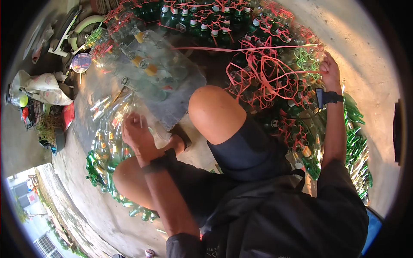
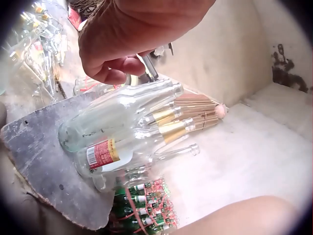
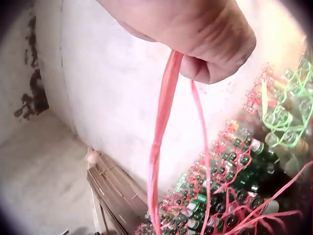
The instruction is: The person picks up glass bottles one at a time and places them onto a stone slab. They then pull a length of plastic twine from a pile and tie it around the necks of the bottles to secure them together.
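Observation:
My right hand (image 1: 330,71), raised at the far right, grips pink plastic twine (image 1: 245,49). In the right wrist view, two strands of the twine (image 3: 164,127) hang from the curled fingers of my right hand (image 3: 210,44). My left hand (image 1: 138,133) hovers over clear bottles at the left, its fingers loosely curled with nothing visible in them. Near the left hand (image 2: 132,39) in its wrist view, a cluster of clear glass bottles (image 2: 105,125) stands on a grey slab (image 2: 39,147). Some carry gold neck labels, and one has a red label.
Green bottles (image 1: 195,26) laced with pink twine crowd the back. A tangle of pink strands (image 1: 266,81) lies over more bottles before my right knee (image 1: 217,114). Loose clear bottles (image 1: 105,146) lie at the left, near a fan (image 1: 84,30) and bags (image 1: 43,88).

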Available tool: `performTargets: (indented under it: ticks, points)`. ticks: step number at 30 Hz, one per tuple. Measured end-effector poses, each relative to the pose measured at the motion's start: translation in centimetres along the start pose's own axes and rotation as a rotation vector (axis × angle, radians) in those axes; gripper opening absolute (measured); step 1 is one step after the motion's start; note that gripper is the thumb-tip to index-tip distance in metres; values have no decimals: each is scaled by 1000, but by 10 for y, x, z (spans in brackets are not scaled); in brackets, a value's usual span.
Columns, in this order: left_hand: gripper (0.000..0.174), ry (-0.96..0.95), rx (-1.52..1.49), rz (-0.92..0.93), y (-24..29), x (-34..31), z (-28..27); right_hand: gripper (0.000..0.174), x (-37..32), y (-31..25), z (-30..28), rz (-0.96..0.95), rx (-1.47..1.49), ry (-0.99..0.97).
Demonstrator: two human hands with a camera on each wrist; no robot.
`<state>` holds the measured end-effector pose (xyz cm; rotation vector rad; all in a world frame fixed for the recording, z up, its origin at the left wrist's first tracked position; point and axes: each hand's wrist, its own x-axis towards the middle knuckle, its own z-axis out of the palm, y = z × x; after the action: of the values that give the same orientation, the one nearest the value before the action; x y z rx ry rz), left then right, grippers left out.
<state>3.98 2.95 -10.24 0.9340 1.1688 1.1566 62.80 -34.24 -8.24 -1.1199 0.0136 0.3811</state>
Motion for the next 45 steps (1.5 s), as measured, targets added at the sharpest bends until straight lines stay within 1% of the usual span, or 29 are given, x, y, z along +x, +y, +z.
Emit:
performTargets:
  ticks: [1, 3, 4, 6, 8, 9, 11, 13, 14, 15, 16, 18, 19, 21, 24, 25, 26, 27, 28, 29, 30, 31, 32, 34, 35, 37, 38, 40, 45]
  points:
    - [27, 21, -109, -31, 8, -4, 1, 19, 6, -2, -17, -1, 1, 5]
    - [22, 146, -302, -91, 30, -14, 15, 23, 9, -5, -33, -128, -21, 252]
    - [22, 143, -301, -92, 36, -18, 17, 23, 6, -1, -35, -129, -20, 256]
    - [21, 66, -342, -52, 49, -29, 20, 25, -22, 13, -18, -218, -374, 293]
    - [18, 36, -309, -24, 65, -50, 36, 26, -41, 30, -11, -112, -510, 74]
    - [15, -109, -295, -14, 75, -65, 47, 25, -52, 39, 4, -22, -605, -21]
    - [14, -384, -157, 56, 100, -108, 72, 26, -93, 61, 56, 19, -954, -33]
    - [14, -627, 26, 124, 123, -161, 89, 40, -77, 105, 45, -29, -1189, -308]
    - [15, -739, 89, 130, 131, -182, 95, 55, -84, 113, 52, -105, -1303, -389]
    - [14, -925, 93, 305, 138, -195, 105, 72, -92, 123, 63, -183, -1414, -473]
    - [14, -1108, 96, 484, 140, -207, 114, 72, -93, 137, 66, -182, -1411, -478]
    - [14, -1108, -192, 616, 130, -245, 128, 102, -93, 162, 74, -259, -1563, -469]
    - [14, -1108, -190, 615, 132, -252, 128, 102, -92, 165, 79, -257, -1561, -471]
    - [35, -1371, -190, 610, 142, -263, 130, 121, -95, 162, 95, 1, -1624, -644]
    - [39, -1386, -155, 694, 149, -273, 129, 121, -93, 173, 102, 83, -1763, -675]
    - [31, -1243, -163, 807, 138, -286, 134, 121, -91, 181, 98, 86, -1765, -676]
    - [31, -1242, -164, 805, 144, -282, 136, 110, -89, 194, 91, -24, -1763, -652]
    - [24, -1366, -157, 691, 157, -274, 138, 99, -102, 186, 104, -131, -1759, -624]
    - [17, -1487, -152, 572, 164, -270, 140, 99, -100, 188, 99, -128, -1761, -620]
    - [17, -1490, -155, 572, 159, -275, 138, 88, -92, 199, 85, -139, -1782, -639]
    - [21, -1338, -220, 668, 152, -282, 136, 78, -94, 198, 88, -152, -1801, -657]
    - [26, -1182, -282, 755, 146, -288, 133, 78, -96, 196, 89, -149, -1802, -653]
    - [26, -1186, -283, 753, 150, -282, 131, 71, -99, 193, 91, -126, -1812, -661]
    - [34, -1519, -290, 623, 159, -268, 126, 64, -100, 191, 93, -103, -1821, -668]
    - [34, -1521, -291, 624, 159, -270, 126, 55, -99, 189, 94, -86, -1832, -676]
    - [24, -1383, -291, 684, 158, -279, 127, 46, -96, 191, 92, -71, -1842, -676]
    - [24, -1387, -296, 687, 155, -281, 128, 42, -94, 192, 90, -68, -1804, -654]
    - [23, -1246, -370, 811, 145, -284, 127, 39, -92, 193, 86, -71, -1765, -627]
    - [22, -1165, -389, 735, 141, -297, 117, 20, -84, 199, 68, -230, -1632, -505]
